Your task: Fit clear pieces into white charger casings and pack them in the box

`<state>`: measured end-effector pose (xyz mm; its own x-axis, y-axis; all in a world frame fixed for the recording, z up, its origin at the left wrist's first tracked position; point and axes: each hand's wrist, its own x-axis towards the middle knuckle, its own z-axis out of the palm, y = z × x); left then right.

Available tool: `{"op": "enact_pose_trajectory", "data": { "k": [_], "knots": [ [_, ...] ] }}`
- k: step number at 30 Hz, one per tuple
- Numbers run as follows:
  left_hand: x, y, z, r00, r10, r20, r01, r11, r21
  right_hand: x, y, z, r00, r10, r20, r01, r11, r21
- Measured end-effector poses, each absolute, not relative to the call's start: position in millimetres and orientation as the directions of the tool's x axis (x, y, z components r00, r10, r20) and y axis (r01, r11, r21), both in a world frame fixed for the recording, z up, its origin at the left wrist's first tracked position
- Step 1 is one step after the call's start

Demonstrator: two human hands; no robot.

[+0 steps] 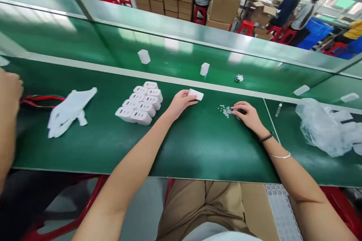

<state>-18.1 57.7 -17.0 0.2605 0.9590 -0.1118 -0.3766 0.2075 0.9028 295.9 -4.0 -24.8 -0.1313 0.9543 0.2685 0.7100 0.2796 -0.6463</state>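
Observation:
My left hand point(181, 103) is closed around a white charger block point(196, 94), held tilted just above the green table. My right hand point(246, 115) reaches into a small scatter of tiny clear pieces point(226, 110); thumb and fingertips are pinched together there, and whatever lies between them is too small to make out. Left of my left hand stand several white charger blocks point(140, 102) packed in two rows, their port ends facing up.
White gloves point(69, 111) and a red-black cable point(42, 99) lie left, near a co-worker's hand point(9, 86). At right are a small clear tube point(278, 109) and a plastic bag point(322, 128) with white parts. Beyond the pale strip point(175, 77), white housings point(144, 56) stand on a green surface.

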Motion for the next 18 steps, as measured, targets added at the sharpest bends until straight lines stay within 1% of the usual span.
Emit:
{"op": "enact_pose_trajectory", "data": {
  "k": [6, 18],
  "knots": [
    [-20, 51, -19, 0.313, 0.944, -0.103, -0.290, 0.198, 0.936, 290, -8, -22, -0.035, 0.972, 0.233, 0.651, 0.199, -0.733],
    [-19, 49, -16, 0.322, 0.940, -0.113, -0.269, 0.205, 0.941, 278, -3, -22, -0.007, 0.971, 0.241, 0.664, 0.184, -0.725]
  ]
}}
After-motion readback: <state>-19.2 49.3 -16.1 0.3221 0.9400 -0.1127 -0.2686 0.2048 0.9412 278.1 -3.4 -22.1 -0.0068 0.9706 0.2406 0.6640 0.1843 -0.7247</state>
